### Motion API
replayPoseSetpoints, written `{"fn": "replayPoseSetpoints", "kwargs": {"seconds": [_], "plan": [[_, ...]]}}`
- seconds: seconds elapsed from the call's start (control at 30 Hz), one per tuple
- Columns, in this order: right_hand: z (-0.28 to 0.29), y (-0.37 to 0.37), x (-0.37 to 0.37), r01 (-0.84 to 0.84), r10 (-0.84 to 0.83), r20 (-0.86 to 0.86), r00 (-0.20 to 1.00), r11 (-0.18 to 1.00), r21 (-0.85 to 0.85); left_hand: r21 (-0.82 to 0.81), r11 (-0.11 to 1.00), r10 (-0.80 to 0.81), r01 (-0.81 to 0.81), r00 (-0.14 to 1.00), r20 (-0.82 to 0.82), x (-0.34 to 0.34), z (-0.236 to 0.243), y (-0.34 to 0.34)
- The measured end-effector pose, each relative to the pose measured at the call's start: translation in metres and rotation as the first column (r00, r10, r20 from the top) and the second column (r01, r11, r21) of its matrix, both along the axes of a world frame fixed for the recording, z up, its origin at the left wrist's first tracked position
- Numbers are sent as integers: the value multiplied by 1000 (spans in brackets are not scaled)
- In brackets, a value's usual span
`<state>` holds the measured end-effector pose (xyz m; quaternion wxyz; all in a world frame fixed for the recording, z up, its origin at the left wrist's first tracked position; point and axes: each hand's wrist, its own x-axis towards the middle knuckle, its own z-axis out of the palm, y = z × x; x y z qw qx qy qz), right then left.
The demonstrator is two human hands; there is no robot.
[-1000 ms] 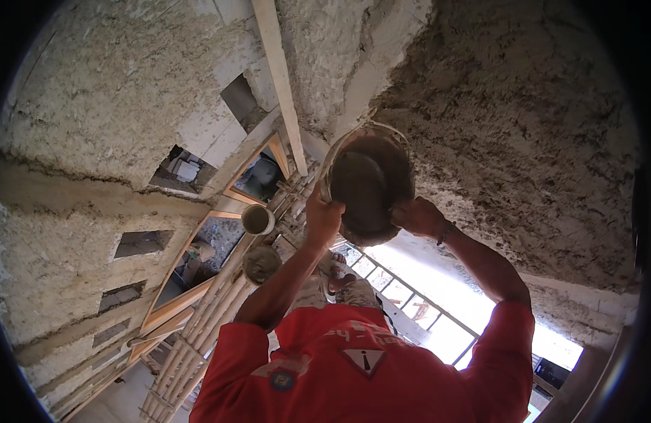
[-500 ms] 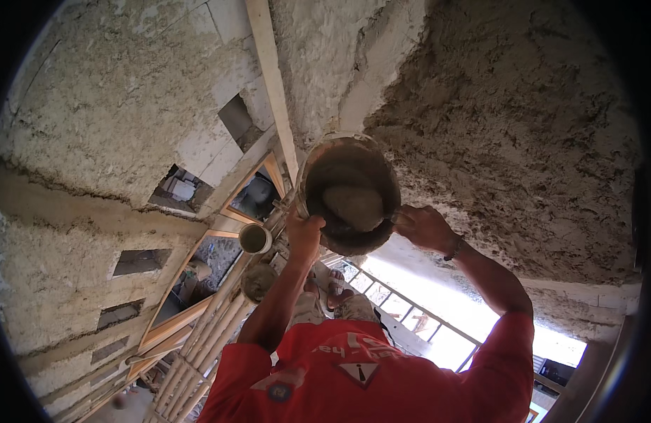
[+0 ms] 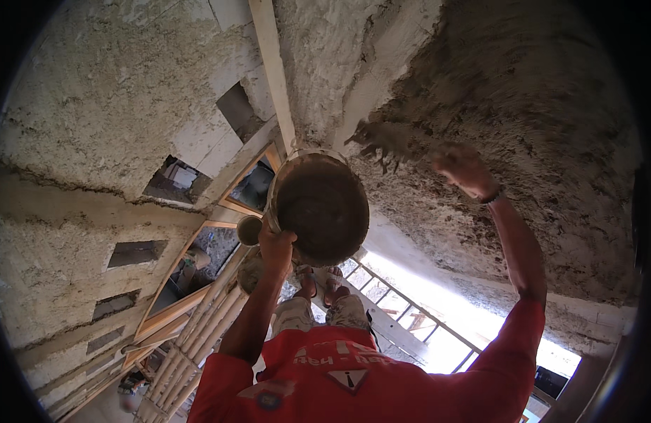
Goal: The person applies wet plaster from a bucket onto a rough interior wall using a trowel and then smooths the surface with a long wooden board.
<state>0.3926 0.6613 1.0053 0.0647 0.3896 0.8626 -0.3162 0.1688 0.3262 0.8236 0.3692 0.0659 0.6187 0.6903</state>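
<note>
My left hand grips the near left rim of a mortar-crusted bucket, tilted so its mouth faces me. Dark wet mortar lies inside. Up and to the right of the bucket, my right hand is raised close to the rough wall, fingers curled round the handle of a trowel whose blade is smeared by motion. A ragged splash of mortar shows against the wall, left of that hand.
A pale wooden batten runs up the wall corner. Below left are a smaller bucket, bamboo poles and wood-framed openings. My feet stand near a ladder-like frame beside bright light. Rectangular holes pierce the left wall.
My right hand has swung the trowel of mortar out of the bucket, up and right toward the wall, and mortar has left it. The bucket has shifted left and slightly down with my left hand.
</note>
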Motion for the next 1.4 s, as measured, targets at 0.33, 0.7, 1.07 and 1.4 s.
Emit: {"fn": "replayPoseSetpoints", "kwargs": {"seconds": [0.33,0.7,1.07,1.4], "plan": [[28,-47,23,-349,423,-138,896,860,371,0,1000,-27,27,999,-19,15,14,9],[-70,-120,1,-437,346,385,856,881,181,107,984,-130,143,984,-121,33,82,47],[1,-110,23,-289,292,-53,955,956,59,137,988,-62,69,997,-55,27,95,50],[90,-47,8,-347,328,-146,933,928,-133,120,992,40,-30,995,-86,14,96,32]]}}
